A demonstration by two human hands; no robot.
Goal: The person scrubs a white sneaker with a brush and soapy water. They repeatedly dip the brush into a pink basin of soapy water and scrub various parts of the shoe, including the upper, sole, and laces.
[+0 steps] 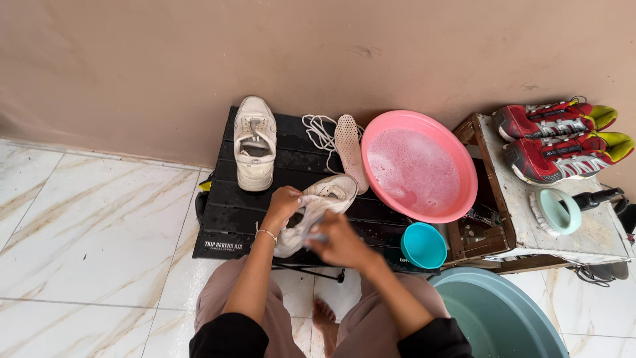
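Two bare hands at work over one white laced sneaker (318,205), which lies tilted on its side at the front edge of a black slatted folding table (225,212). I log the left hand (283,202) closed around the sneaker's upper side. The right hand (338,242) is curled against the sole end, gripping what may be a small brush, though I cannot tell for sure.

Also on the table:
- second white sneaker (255,142), upright, at the back left;
- loose white laces (318,129) and a pale perforated insole (350,149), just beside the pink round plastic basin (464,156) of soapy water;
- small teal plastic bowl (424,245), below the basin.

To the right, a worn wooden crate (530,219) carries a pair of red athletic shoes (556,139) and a pale green scrubbing brush (556,212). A large teal tub (497,315) stands near my right knee.
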